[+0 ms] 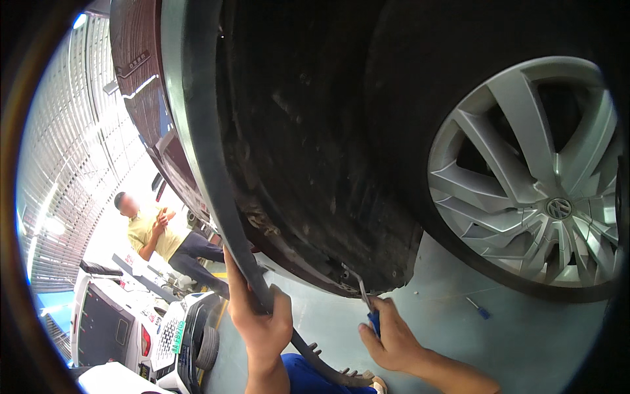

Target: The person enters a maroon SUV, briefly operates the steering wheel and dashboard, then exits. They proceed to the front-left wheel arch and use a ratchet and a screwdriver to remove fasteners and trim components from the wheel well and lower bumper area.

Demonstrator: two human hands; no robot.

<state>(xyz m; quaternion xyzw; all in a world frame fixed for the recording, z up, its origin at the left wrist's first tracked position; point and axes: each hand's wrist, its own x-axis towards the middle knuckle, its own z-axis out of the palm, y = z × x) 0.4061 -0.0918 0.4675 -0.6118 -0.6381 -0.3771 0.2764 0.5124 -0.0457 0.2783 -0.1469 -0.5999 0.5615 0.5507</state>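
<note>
I am looking up into a car's wheel arch. My left hand (261, 314) grips the dark plastic arch trim strip (216, 190), which hangs loose from the body and curves down past my wrist, with clips showing on its lower end. My right hand (394, 335) holds a blue-handled screwdriver (369, 305), its metal shaft reaching up to the lower edge of the black wheel-arch liner (315, 164). Just right of the liner are the black tyre and its silver multi-spoke alloy wheel (525, 184).
A second blue-handled screwdriver (478, 307) lies on the grey floor (512, 341) under the wheel. A person in a yellow shirt (157, 233) stands at the left beside the dark red car body. White cars (151, 328) are at the lower left.
</note>
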